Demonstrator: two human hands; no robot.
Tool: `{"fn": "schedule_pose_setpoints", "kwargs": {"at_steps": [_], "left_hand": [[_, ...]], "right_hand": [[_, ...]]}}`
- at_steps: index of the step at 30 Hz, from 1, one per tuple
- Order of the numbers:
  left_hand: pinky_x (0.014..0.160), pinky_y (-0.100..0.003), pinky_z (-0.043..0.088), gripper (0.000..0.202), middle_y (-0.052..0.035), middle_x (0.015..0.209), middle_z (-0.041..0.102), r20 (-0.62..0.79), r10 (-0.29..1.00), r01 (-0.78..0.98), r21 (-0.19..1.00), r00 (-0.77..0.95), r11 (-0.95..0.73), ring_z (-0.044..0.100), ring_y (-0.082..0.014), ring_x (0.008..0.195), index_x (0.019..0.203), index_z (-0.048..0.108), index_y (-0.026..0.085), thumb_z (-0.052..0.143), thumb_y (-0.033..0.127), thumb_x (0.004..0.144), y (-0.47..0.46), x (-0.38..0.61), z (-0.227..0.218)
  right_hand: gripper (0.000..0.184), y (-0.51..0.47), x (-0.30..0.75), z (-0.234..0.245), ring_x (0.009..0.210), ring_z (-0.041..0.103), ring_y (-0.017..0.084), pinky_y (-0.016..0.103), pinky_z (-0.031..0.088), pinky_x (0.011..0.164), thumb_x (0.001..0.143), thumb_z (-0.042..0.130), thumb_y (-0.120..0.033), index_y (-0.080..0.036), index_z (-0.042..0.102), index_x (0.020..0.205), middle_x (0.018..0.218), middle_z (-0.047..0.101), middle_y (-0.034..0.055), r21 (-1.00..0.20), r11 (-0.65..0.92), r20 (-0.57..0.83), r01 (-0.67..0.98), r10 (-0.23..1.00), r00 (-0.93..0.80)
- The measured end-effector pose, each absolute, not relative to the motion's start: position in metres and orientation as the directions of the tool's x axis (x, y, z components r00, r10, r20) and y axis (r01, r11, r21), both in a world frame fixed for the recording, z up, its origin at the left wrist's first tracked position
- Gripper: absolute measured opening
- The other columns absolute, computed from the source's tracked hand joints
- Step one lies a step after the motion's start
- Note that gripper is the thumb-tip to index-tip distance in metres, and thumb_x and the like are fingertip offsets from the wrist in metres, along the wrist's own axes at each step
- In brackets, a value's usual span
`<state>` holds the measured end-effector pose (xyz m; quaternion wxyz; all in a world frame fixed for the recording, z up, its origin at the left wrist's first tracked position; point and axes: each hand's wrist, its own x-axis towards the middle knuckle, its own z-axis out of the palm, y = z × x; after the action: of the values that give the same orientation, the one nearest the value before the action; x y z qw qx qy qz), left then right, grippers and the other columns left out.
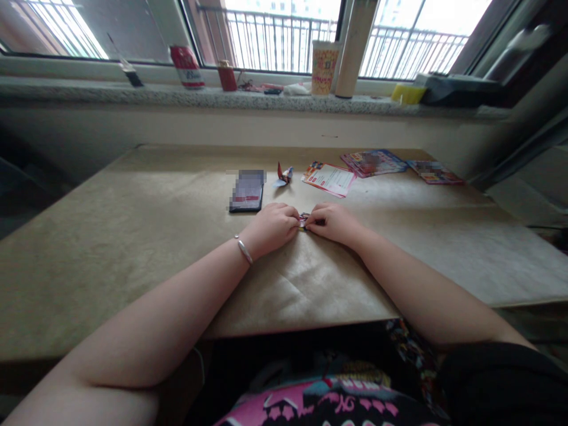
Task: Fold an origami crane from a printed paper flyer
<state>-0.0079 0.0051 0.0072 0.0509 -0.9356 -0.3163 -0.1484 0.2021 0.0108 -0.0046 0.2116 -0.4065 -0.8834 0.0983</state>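
Note:
Between my two hands, low over the table, is a small piece of folded colourful paper point(303, 221). My left hand point(278, 223) has its fingers closed on the paper's left side. From the right, my right hand point(333, 222) pinches the same paper, thumb and forefinger together. Most of the paper is hidden by the fingers. Just beyond the hands stands a folded paper figure point(284, 176) with pointed, upturned parts. A phone point(248, 190) lies flat near my left hand, its screen partly blurred.
Printed leaflets point(329, 178) and a fanned stack of colourful papers point(375, 163) lie at the back right, with another stack point(435, 172) farther right. On the windowsill point(275, 104) stand a red can point(186, 67), a patterned cup point(325, 68) and a yellow sponge-like block point(408, 93).

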Motion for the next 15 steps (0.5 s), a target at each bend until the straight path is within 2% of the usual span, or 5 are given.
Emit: {"fn": "schedule_pose_setpoints", "kwargs": {"at_steps": [6,15], "left_hand": [[0.087,-0.036,0.051,0.027,-0.0096,0.095,0.071,0.285,0.575,0.604,-0.015,0.766,-0.797,0.063,-0.0204,0.089,0.092,0.075,0.015,0.049,0.02,0.092,0.0058,-0.0079,0.0061],[0.088,-0.035,0.051,0.03,-0.0108,0.097,0.069,0.221,0.626,0.642,0.0,0.747,-0.766,0.063,-0.0217,0.092,0.097,0.074,0.012,0.046,0.023,0.095,0.0006,-0.0057,0.0092]], "right_hand": [[0.016,0.0083,0.2004,-0.0046,0.083,0.063,0.018,0.027,0.044,0.075,0.084,0.061,-0.026,-0.022,0.076,0.085,0.084,0.071,0.0047,-0.27,0.663,0.317,0.699,0.746,-0.585],[0.015,0.0132,0.1978,-0.0052,0.082,0.062,0.017,0.027,0.045,0.076,0.084,0.061,-0.024,-0.019,0.076,0.084,0.084,0.07,0.0056,-0.409,0.577,0.238,0.707,0.815,-0.528]]}}
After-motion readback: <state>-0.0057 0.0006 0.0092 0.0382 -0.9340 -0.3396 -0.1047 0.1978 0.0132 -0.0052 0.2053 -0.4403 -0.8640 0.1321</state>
